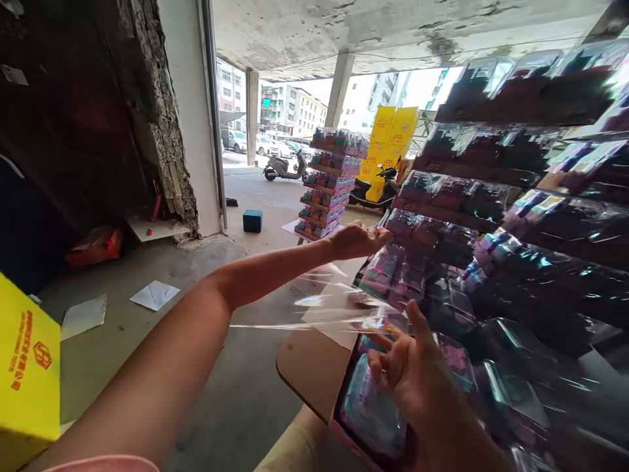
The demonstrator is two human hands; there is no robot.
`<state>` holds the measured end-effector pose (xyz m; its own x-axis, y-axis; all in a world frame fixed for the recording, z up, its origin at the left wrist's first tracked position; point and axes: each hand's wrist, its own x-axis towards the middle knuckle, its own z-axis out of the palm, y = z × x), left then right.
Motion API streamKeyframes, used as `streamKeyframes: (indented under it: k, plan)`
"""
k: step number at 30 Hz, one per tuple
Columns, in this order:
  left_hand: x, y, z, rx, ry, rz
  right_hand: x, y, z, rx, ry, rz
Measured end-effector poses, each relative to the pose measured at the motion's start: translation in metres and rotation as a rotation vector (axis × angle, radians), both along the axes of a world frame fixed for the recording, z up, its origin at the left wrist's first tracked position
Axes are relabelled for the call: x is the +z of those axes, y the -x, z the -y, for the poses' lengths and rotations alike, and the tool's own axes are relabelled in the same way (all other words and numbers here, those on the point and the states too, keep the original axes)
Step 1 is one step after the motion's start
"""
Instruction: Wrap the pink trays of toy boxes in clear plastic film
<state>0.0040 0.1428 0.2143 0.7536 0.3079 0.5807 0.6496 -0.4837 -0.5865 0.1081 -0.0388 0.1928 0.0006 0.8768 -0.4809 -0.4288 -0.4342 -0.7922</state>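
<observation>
My left hand (pixel 361 240) reaches out to the edge of a tall stack of toy-like blister packs (pixel 442 190), palm up and fingers loosely stretched. Between my arms, thin clear plastic film (pixel 324 305) is pulled into bright folds. Lower down, my right hand (pixel 410 370) has its thumb raised and its fingers apart, some of them bent, beside the film. Whether the fingertips touch the film is unclear. Below that hand lies an open cardboard display box (pixel 339 419) with a clear-covered pack (pixel 371 406) inside. Its brown flap (pixel 310 370) sticks out to the left.
A second stack of packs (pixel 324 187) stands farther back, near yellow cartons (pixel 388 147) and two scooters. A blue block (pixel 252 221) and paper sheets (pixel 154 295) lie on the floor. Another yellow carton (pixel 29 367) is at the left edge, and a broken wall (pixel 170 118) rises behind.
</observation>
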Motion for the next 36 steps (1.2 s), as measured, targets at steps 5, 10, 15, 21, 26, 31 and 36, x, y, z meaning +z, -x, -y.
streamKeyframes:
  k: [5,10,15,21,26,31,36]
  plan:
    - [0.025,-0.001,-0.002,0.066,-0.022,0.204,-0.001,-0.029,-0.031,0.041,0.035,0.026]
    - [0.057,0.003,0.009,0.120,0.025,0.486,-0.019,-0.040,-0.066,0.143,-0.051,0.094]
    - [0.095,0.031,0.013,0.010,0.028,0.932,-0.026,-0.050,-0.089,0.329,-0.110,0.236]
    - [0.118,0.054,0.007,-0.283,-0.044,1.165,-0.024,-0.047,-0.112,0.378,-0.158,0.360]
    - [0.115,0.046,0.021,-0.591,0.071,1.348,-0.015,-0.065,-0.139,0.130,-0.310,0.356]
    - [0.098,0.029,0.047,-0.785,0.276,1.437,-0.004,-0.111,-0.142,0.077,-0.378,0.385]
    - [0.064,0.014,0.082,-0.881,0.496,1.434,-0.008,-0.156,-0.117,0.070,-0.332,0.433]
